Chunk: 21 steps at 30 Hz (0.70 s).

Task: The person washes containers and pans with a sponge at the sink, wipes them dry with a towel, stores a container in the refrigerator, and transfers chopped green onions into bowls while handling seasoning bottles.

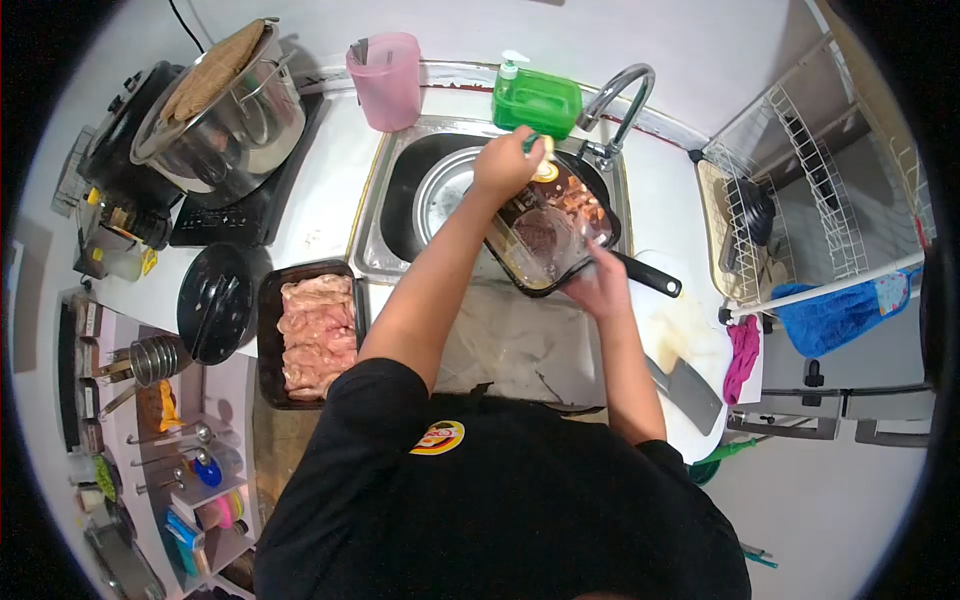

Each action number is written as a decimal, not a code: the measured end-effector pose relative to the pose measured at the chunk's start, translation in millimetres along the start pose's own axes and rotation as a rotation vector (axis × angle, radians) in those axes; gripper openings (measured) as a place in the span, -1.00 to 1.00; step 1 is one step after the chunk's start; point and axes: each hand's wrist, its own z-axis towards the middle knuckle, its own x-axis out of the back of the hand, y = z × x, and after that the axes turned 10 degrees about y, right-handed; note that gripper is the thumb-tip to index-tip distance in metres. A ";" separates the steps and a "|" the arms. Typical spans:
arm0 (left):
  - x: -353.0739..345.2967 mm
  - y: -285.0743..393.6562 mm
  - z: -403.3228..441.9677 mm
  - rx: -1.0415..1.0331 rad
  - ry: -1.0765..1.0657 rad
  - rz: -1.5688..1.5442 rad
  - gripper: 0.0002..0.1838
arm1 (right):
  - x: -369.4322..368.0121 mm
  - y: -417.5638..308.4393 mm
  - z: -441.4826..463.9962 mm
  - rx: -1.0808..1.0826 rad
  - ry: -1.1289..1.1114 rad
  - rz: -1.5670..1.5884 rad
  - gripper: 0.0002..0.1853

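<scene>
Over the sink (372, 225), my right hand (600, 285) grips the near right edge of a rectangular plastic container or lid (520, 225). It is tilted, with a dark rim and a brown printed picture showing. My left hand (505, 168) is closed on a small green and yellow sponge (545, 150) at its far edge. A black pan handle (650, 275) sticks out to the right, just beyond my right hand; most of its pan is hidden. A round metal pot (435, 200) sits in the basin, partly behind my left forearm.
Raw meat (318, 335) fills a black tray (268, 370) at left. A cleaver (690, 395) lies on a white board (655, 330) at right. Behind the sink stand a faucet (640, 85), green soap bottle (540, 100) and pink pitcher (387, 85). A large pot (225, 135) stands on a cooktop (225, 225).
</scene>
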 end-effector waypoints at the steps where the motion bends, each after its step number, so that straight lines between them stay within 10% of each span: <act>1: -3.4 8.7 2.3 -0.111 0.045 0.040 -0.69 | -3.7 -13.3 -8.6 -0.130 -0.281 0.138 -0.49; 6: -29.5 55.9 -25.7 -0.667 -0.194 -0.360 -0.79 | -23.0 -34.6 9.4 0.215 0.009 -0.122 -0.52; 9: -56.7 26.6 -20.9 -0.479 0.211 -0.478 -0.83 | -10.4 -37.3 22.9 0.304 0.040 -0.218 -0.47; 10: -40.2 25.5 -15.8 -0.261 0.049 -0.437 -0.83 | -18.1 -33.9 13.9 0.330 0.048 -0.222 -0.46; 18: -35.6 41.1 -26.3 -0.516 0.310 -0.427 -0.79 | -18.9 -30.2 16.0 0.390 -0.001 -0.192 -0.38; 21: -36.0 13.7 -18.7 -0.083 0.310 -0.202 -0.81 | -18.1 -36.7 12.0 0.470 -0.011 -0.118 -0.35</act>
